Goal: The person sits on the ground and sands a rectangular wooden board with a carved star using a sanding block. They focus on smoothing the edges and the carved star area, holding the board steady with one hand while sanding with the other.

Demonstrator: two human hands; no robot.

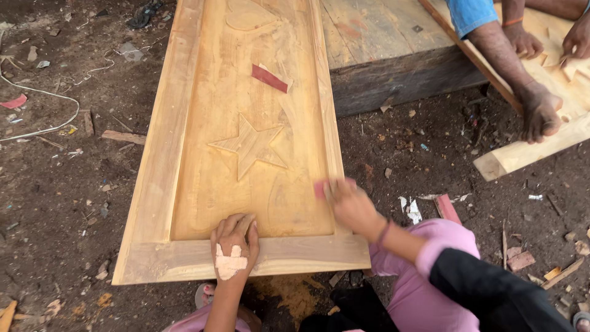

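Observation:
A long wooden door panel [161,154] with a carved star [249,146] lies in front of me on the dirt. My left hand [234,245], with tape strips on its back, presses flat on the panel's near frame edge. My right hand [349,201] is blurred and holds a small red piece of sandpaper [319,189] against the panel's right inner edge. A second red sandpaper piece [269,78] lies loose farther up the panel, above the star.
A thick wooden slab [393,55] lies to the right of the panel. Another person's foot [539,114] and hands [522,42] rest on a second wooden frame [522,154] at top right. Wood scraps, a white cord [43,92] and sawdust litter the dirt.

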